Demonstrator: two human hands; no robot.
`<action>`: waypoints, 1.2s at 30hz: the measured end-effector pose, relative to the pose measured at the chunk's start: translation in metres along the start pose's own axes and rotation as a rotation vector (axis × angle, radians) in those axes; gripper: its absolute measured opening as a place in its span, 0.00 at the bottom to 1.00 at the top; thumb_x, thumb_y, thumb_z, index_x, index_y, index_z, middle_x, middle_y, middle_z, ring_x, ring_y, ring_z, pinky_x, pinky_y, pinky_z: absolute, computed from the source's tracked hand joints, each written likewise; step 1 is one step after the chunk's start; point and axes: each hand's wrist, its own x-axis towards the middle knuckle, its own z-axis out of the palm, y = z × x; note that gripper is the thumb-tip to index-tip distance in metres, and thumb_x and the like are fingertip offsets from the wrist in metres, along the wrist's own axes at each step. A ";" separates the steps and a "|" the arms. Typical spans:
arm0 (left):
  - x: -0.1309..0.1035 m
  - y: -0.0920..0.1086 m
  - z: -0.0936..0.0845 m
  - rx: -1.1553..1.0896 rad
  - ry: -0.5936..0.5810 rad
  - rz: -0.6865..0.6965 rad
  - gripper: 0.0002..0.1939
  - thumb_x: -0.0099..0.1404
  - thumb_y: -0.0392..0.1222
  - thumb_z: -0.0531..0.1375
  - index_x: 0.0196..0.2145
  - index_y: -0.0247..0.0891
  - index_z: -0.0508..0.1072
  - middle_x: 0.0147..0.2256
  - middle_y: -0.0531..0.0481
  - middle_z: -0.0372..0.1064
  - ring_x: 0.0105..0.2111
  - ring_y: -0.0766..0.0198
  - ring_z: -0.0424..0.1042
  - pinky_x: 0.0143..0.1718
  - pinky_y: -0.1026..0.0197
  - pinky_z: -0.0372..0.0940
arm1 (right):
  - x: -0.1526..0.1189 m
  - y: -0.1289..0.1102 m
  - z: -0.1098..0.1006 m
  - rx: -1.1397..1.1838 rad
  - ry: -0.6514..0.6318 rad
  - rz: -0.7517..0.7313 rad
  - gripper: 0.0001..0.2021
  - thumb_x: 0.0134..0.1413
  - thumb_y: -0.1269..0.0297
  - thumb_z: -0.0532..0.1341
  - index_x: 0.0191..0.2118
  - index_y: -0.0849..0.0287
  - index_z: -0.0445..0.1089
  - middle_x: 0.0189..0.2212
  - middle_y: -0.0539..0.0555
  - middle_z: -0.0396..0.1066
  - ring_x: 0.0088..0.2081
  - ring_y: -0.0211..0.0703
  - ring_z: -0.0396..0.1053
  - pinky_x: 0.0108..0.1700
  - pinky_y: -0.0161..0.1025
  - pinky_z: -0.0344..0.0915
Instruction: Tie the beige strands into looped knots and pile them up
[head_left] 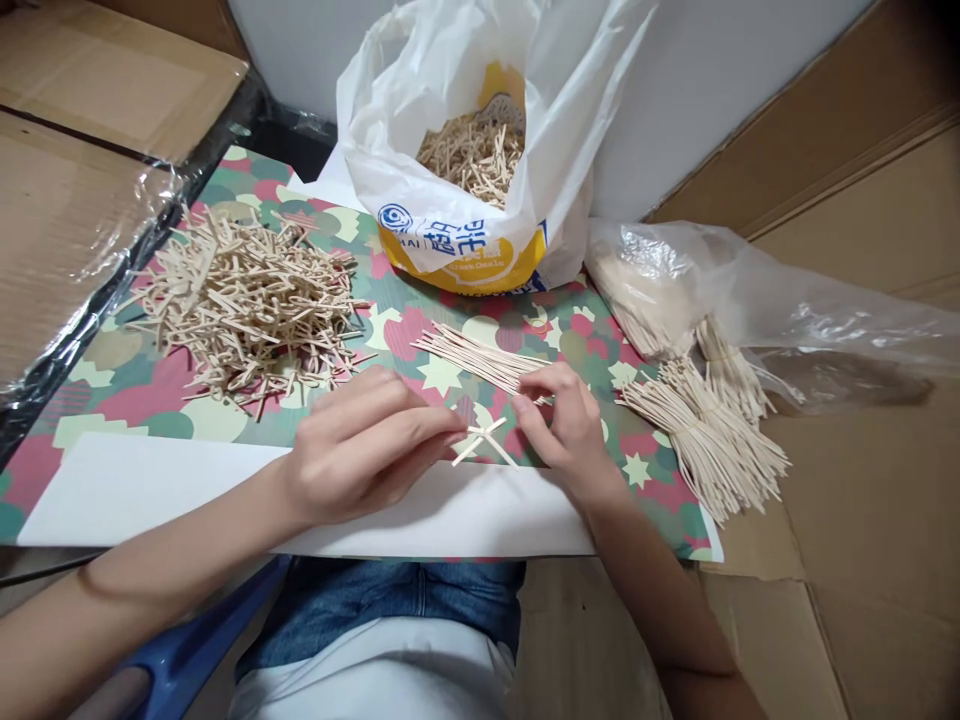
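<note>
My left hand (375,445) is closed, with the fingertips pinching a small knotted piece of pale strips (484,434) whose short ends spread out like a star. It is held just above the white paper's far edge. To the right, my right hand (566,430) is curled, thumb and forefinger closed at the near right end of a row of long thin pale sticks (480,358) lying on the patterned sheet. How many sticks those fingers grip is hidden.
A heap of short pale knotted pieces (251,300) lies at left. Behind stands a white plastic bag (465,245) holding more. Tied stick bundles (705,430) and a clear plastic bag (675,280) are at right. White paper (187,500) lines the near edge; cardboard (885,480) stands at right.
</note>
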 end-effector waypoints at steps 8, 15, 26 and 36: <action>-0.011 0.007 -0.017 0.219 0.161 0.134 0.18 0.52 0.31 0.66 0.42 0.40 0.71 0.25 0.53 0.70 0.21 0.68 0.65 0.22 0.62 0.61 | 0.003 0.016 0.004 0.004 -0.044 0.173 0.02 0.58 0.67 0.53 0.36 0.57 0.62 0.30 0.51 0.67 0.30 0.39 0.66 0.35 0.37 0.64; -0.027 -0.019 -0.084 0.639 0.269 -0.065 0.13 0.57 0.33 0.62 0.41 0.41 0.72 0.29 0.53 0.69 0.27 0.67 0.66 0.32 0.61 0.63 | 0.004 0.024 0.004 0.033 -0.082 0.263 0.06 0.57 0.62 0.52 0.36 0.57 0.62 0.32 0.53 0.68 0.33 0.42 0.67 0.38 0.40 0.64; -0.088 0.057 -0.100 0.518 0.325 -0.490 0.06 0.63 0.36 0.53 0.30 0.37 0.68 0.25 0.52 0.69 0.26 0.66 0.69 0.31 0.64 0.63 | 0.008 0.028 0.008 0.041 -0.022 0.189 0.05 0.46 0.70 0.49 0.32 0.56 0.59 0.31 0.54 0.66 0.34 0.45 0.66 0.37 0.41 0.64; -0.133 0.107 -0.074 0.307 0.204 -0.548 0.07 0.64 0.35 0.52 0.30 0.37 0.69 0.23 0.51 0.69 0.23 0.66 0.67 0.30 0.62 0.62 | 0.008 0.033 0.004 -0.193 -0.085 0.252 0.07 0.54 0.66 0.47 0.36 0.59 0.60 0.35 0.60 0.66 0.40 0.50 0.63 0.44 0.45 0.59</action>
